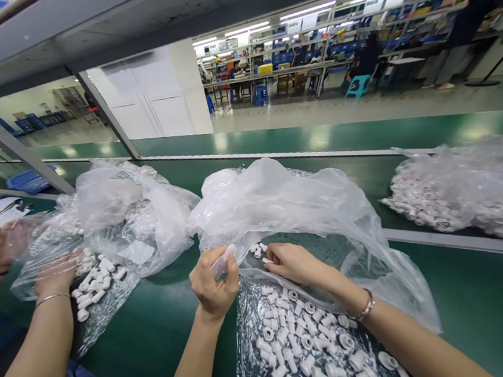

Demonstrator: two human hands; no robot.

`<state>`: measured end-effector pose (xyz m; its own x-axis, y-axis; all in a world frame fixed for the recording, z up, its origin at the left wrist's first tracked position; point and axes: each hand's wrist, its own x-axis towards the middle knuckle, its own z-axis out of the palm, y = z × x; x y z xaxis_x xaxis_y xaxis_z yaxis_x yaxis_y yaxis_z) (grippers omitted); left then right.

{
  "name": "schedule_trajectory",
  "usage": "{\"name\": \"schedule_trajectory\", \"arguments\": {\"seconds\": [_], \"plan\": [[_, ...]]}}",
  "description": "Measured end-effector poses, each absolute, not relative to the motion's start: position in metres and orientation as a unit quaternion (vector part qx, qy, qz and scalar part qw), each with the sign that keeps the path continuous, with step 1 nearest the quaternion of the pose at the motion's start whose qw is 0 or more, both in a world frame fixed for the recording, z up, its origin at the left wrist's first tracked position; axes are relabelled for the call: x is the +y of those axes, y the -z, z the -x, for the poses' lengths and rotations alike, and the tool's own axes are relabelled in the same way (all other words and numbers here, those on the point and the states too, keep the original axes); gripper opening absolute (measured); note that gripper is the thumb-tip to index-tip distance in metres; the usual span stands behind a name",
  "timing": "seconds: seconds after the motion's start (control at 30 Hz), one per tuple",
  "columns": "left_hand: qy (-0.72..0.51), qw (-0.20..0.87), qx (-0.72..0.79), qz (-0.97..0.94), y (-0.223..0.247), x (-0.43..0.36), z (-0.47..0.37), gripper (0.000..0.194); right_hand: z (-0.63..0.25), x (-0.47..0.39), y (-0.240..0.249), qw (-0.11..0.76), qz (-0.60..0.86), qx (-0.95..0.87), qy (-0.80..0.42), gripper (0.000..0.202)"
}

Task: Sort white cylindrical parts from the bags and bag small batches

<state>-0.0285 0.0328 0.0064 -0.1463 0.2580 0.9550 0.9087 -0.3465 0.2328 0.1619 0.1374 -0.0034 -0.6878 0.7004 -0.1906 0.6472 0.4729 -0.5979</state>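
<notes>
My left hand [215, 281] pinches the gathered edge of a clear plastic bag [286, 197] between thumb and fingers. Reaching into the bag's mouth, my right hand [294, 263] has its fingers closed on a small white plastic fitting [267, 260], partly hidden by the fingertips. A few more white fittings [256, 249] lie in the bag just beyond those fingers. Below my wrists, many loose white fittings [307, 343] with flanged ends are spread over a clear plastic sheet [246, 357]. Film from the bag drapes under and beyond my right forearm.
At left, a co-worker's hands [56, 275] work in another clear bag [114, 209], with white fittings [95, 283] beside it. More filled bags [462, 184] lie at right on the green bench [171, 323]. A metal post [107, 117] and overhead shelf [127, 27] stand beyond.
</notes>
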Motion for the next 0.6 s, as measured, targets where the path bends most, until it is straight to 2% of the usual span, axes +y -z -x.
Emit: {"name": "schedule_trajectory", "arguments": {"seconds": [0.13, 0.2, 0.27, 0.33, 0.4, 0.47, 0.53, 0.6], "plan": [[0.571, 0.287, -0.499, 0.585, -0.006, 0.033, 0.028, 0.026, -0.174, 0.150, -0.003, 0.060, 0.352, -0.719, -0.597, 0.047], [0.568, 0.287, -0.501, 0.587, -0.005, 0.033, 0.028, 0.025, -0.175, 0.157, -0.002, 0.114, 0.347, -0.668, -0.648, 0.048], [0.569, 0.283, -0.499, 0.589, -0.005, 0.033, 0.028, 0.025, -0.172, 0.161, 0.003, 0.149, 0.374, -0.686, -0.606, 0.052], [0.572, 0.281, -0.499, 0.588, -0.004, 0.033, 0.028, 0.026, -0.166, 0.159, 0.009, 0.156, 0.417, -0.747, -0.494, 0.055], [0.572, 0.276, -0.499, 0.589, -0.004, 0.033, 0.029, 0.028, -0.160, 0.155, 0.015, 0.152, 0.435, -0.805, -0.373, 0.053], [0.572, 0.272, -0.498, 0.592, -0.004, 0.033, 0.029, 0.029, -0.156, 0.151, 0.018, 0.141, 0.428, -0.838, -0.309, 0.047], [0.574, 0.270, -0.497, 0.592, -0.004, 0.033, 0.029, 0.029, -0.157, 0.151, 0.017, 0.138, 0.416, -0.835, -0.331, 0.044], [0.576, 0.272, -0.498, 0.589, -0.004, 0.033, 0.029, 0.028, -0.161, 0.155, 0.015, 0.144, 0.408, -0.790, -0.435, 0.048]]}}
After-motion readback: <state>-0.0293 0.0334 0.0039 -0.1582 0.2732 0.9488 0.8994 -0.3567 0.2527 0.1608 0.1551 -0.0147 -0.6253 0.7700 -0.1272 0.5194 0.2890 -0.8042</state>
